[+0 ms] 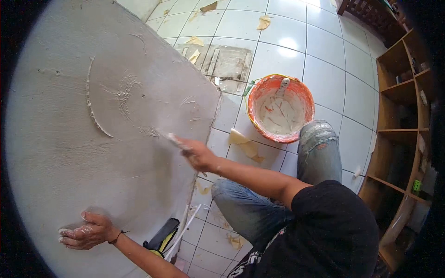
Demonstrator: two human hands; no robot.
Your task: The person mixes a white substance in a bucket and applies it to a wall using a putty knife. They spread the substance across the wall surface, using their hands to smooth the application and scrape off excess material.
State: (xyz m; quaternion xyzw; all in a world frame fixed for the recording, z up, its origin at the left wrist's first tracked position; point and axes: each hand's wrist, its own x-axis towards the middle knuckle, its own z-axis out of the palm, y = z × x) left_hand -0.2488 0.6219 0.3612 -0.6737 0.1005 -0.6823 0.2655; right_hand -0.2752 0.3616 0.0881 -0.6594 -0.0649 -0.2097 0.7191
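Observation:
My right hand is wrapped around the handle of a putty knife, its blade end at the grey wall. White filler is smeared on the wall above it, with a curved ridge and a rough patch. My left hand rests by the lower part of the wall, thumb apart from the fingers, holding nothing. White filler coats its fingertips. An orange bucket of white filler stands by my knee, a smeared tool handle leaning inside it.
White floor tiles carry torn yellowish scraps and a dirty patch. A wooden shelf unit stands along the right side. A black and yellow bag-like item and a white rod lie near my left forearm.

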